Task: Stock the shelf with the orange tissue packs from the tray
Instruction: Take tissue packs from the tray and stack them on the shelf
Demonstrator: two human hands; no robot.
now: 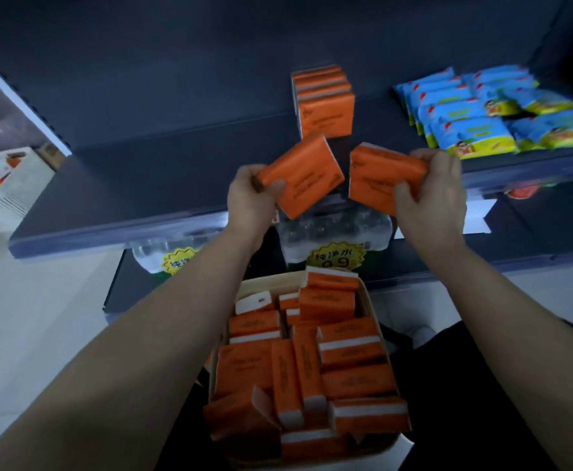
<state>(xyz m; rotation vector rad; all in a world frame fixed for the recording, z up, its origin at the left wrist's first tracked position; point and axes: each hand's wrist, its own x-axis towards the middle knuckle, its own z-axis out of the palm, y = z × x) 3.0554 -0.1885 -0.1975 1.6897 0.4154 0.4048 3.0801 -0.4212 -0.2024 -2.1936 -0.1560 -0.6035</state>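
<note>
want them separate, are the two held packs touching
Apart. The head view shows a dark gap between the left pack and the right pack, narrowest at their near corners.

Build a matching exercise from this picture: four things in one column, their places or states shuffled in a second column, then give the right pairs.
Column one:
1. left hand
2. orange row
3. blue and yellow packs
4. tray

Column two:
A. piled at the right end of the shelf
B. lowest in view, filled with loose packs
C. grips a tilted pack
D. upright, mid-shelf

Pairs: 1-C, 2-D, 3-A, 4-B.
</note>
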